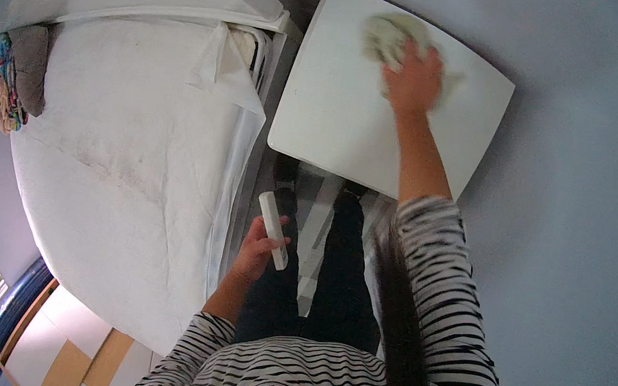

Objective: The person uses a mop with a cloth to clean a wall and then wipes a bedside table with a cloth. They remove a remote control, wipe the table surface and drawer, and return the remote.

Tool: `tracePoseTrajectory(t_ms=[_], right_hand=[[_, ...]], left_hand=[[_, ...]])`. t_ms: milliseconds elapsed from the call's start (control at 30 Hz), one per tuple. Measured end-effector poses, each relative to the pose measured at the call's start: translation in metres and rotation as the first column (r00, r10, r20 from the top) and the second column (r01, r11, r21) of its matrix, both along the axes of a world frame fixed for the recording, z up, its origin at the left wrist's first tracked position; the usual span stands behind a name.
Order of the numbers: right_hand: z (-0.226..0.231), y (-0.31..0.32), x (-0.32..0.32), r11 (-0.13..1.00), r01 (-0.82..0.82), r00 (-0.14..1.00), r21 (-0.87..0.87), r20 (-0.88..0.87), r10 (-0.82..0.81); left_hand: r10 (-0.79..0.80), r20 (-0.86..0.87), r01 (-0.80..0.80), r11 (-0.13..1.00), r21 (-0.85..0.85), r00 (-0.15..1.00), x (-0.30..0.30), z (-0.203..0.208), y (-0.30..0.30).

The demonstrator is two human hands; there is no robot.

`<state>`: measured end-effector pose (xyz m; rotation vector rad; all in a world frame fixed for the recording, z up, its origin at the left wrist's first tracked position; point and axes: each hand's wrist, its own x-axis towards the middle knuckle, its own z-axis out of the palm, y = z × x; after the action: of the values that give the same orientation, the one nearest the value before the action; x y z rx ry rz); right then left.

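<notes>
Near the far edge of a white nightstand top (342, 92), my right hand (415, 80) presses down on a crumpled pale cloth (391, 35). Motion smears both the fingers and the cloth a little. Part of the cloth also shows to the right of the hand. My left hand (257, 250) is lower, in front of my left leg and away from the white top. Its fingers are closed round a slim white bar-shaped object (272, 219), which looks like a remote control and is tilted; the side with any buttons does not show.
A bed with a white covered mattress (135, 107) fills the left side, its cover folded back at the near corner. A grey cushion (26, 68) and colourful fabric (3, 93) lie at its far left. On the right stands a pale wall (571, 237). My feet are just below the nightstand.
</notes>
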<state>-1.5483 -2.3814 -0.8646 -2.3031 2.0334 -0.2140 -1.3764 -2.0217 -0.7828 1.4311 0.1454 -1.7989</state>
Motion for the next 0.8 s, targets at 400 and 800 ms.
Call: tracePoseTrajectory(t_ms=[400, 800], right_hand=[[0.007, 0.201, -0.082, 0.961, -0.022, 1.000, 0.276, 0.004, 0.022], [-0.004, 0.037, -0.022, 0.994, -0.095, 0.987, 0.052, -0.124, 0.101]], left_hand=[[0.147, -0.130, -0.134, 0.985, 0.106, 0.981, -0.004, -0.016, -0.006], [0.064, 0.110, -0.067, 0.997, 0.026, 0.992, 0.002, -0.003, -0.035]])
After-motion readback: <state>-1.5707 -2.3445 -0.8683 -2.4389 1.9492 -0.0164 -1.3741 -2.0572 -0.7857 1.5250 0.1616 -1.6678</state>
